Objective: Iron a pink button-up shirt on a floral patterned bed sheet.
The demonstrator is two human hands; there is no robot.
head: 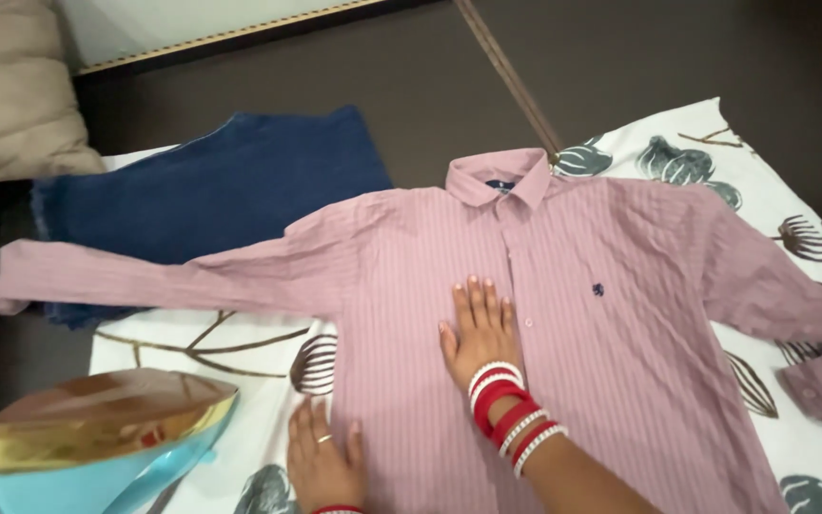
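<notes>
Both hands lie flat and open, right hand (pixel 480 333) mid-chest, left hand (pixel 321 462) at the hem edge, on the limp, light, crinkled pink striped cotton shirt (pixel 611 333), which looks best lifted by its shoulders.

A pink shirt (pixel 563 314) with thin stripes is seen under the fingers, a white leaf-printed cloth (pixel 706 152) beneath it, dark blue denim (pixel 211 186) beyond the fingertips.

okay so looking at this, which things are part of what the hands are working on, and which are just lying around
In use:
pink striped shirt, spread out flat
right hand, palm flat on the shirt front
left hand, at the shirt's edge
leaf-print sheet, under the shirt

Lying about:
blue jeans, partly under one sleeve
iron, standing near the left hand
beige cushion
</notes>
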